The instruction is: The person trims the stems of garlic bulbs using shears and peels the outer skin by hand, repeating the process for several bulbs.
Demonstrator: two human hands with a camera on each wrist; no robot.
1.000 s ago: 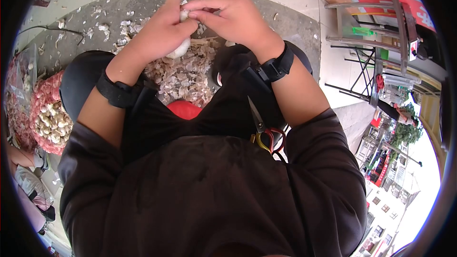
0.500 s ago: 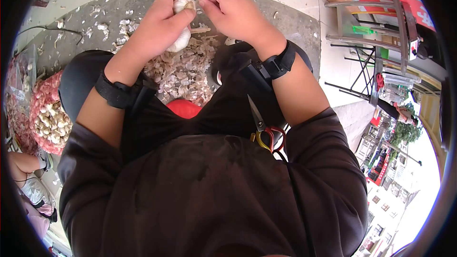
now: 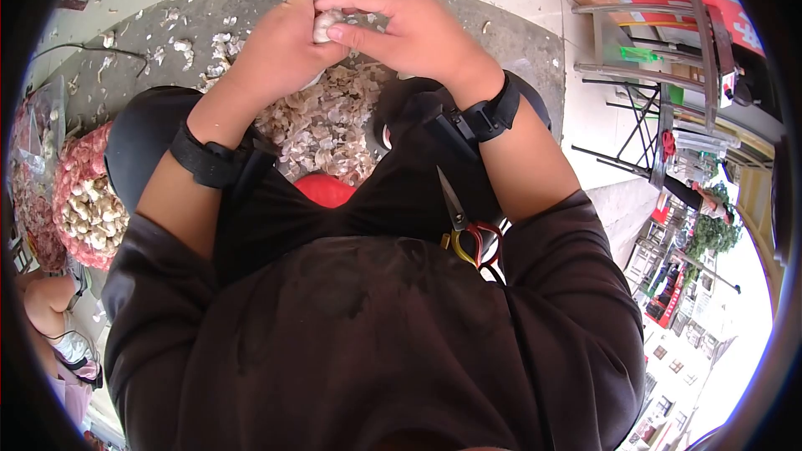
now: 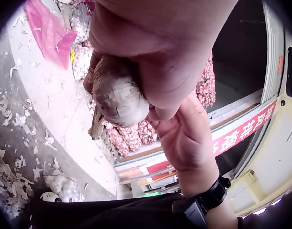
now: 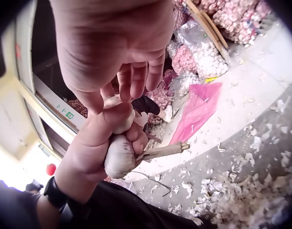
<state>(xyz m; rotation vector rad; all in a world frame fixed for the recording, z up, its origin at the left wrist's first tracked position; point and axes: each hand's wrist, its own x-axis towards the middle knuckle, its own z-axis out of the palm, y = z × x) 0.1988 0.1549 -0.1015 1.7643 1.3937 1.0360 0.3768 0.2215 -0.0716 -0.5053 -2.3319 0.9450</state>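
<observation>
Between the two hands is a white garlic bulb (image 3: 326,27), gripped by the left hand (image 3: 280,46). The right hand (image 3: 413,29) pinches the same bulb, its thumb on the near side and its fingers over the far side. A second bulb with a dry stem (image 5: 119,157) is held low in the left hand, as the right wrist view shows; in the left wrist view this large bulb (image 4: 119,93) lies against the palm. The left fingertips are partly hidden behind the bulbs.
Loose garlic skins (image 3: 322,129) are heaped on the floor between the knees, beside a red object (image 3: 326,190). Scissors (image 3: 459,221) rest on the lap at the right. A mesh sack of garlic (image 3: 92,213) stands at the left. A pink sheet (image 5: 198,112) lies on the floor beyond.
The right hand came away from the bulb half a second ago and is now back on it. The second bulb, visible below the left hand before, is now mostly covered in the head view.
</observation>
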